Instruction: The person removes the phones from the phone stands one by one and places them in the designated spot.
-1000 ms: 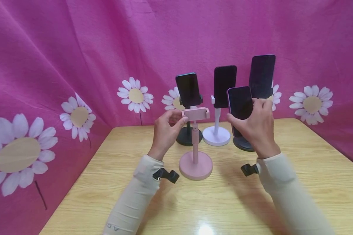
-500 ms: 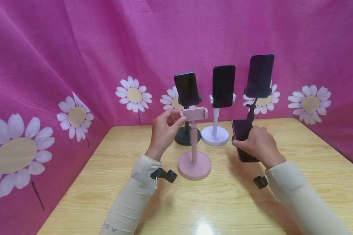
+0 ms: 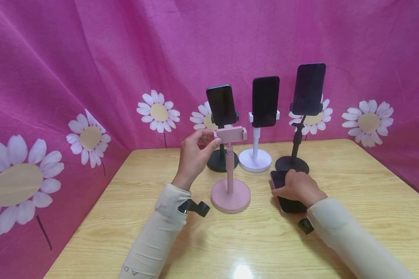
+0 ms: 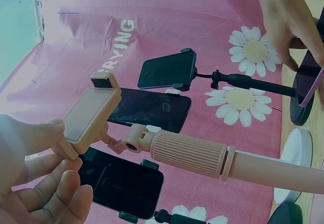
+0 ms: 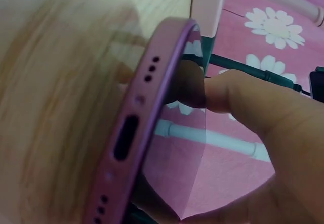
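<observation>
Low over a wooden table [image 3: 258,240], a dark phone [image 3: 291,205] lies under a person's right hand [image 3: 299,186], screen up, its thumb and fingers clamped across the handset; whether it touches the wood cannot be told. Its long axis runs away from the person, crossing the sideways line of the bare clip [image 3: 230,135] atop a pink stand [image 3: 230,164]. That clip sits higher and to the phone's left, well apart, its left end pinched between the thumb and fingers of the left hand [image 3: 197,152].
</observation>
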Demonstrator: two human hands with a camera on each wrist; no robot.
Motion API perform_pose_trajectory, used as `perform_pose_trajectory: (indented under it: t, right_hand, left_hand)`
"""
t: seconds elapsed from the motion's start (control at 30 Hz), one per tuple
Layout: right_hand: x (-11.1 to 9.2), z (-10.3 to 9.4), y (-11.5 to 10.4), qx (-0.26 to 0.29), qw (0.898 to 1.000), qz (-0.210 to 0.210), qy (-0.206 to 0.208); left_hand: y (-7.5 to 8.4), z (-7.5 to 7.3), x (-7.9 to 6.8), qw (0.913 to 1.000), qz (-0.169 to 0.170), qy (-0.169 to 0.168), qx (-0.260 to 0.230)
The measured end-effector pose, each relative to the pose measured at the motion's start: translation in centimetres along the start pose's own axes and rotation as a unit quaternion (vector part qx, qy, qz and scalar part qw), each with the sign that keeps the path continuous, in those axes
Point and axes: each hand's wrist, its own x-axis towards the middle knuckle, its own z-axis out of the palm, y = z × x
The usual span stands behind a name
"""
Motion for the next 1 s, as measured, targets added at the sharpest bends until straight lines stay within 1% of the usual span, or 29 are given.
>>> perform_pose_trajectory:
  t: [0.27,0.47,0.7,1.0]
  right_hand:
    - [0.3,0.4,0.4,-0.012,1.0,0.002,-0.021]
    - [0.6,0.8,0.7,-0.021,0.999,0.012,-0.029]
    - [1.0,0.9,1.1,-0.018,0.998,0.027,-0.056]
    - [0.9,0.8,1.1,-0.019,0.997,0.02,-0.071]
  left_hand:
    - [0.1,-0.2,0.0,1.0,-0.007,-0.004,0.001]
    - [0.0,-0.3,0.0,0.9999,-0.008,-0.009,-0.001]
    - [0.1,-0.2,0.1,0.9998,-0.012,-0.014,-0.003]
    - [0.2,-0.2,0.0,0.9997,-0.018,-0.015,-0.005]
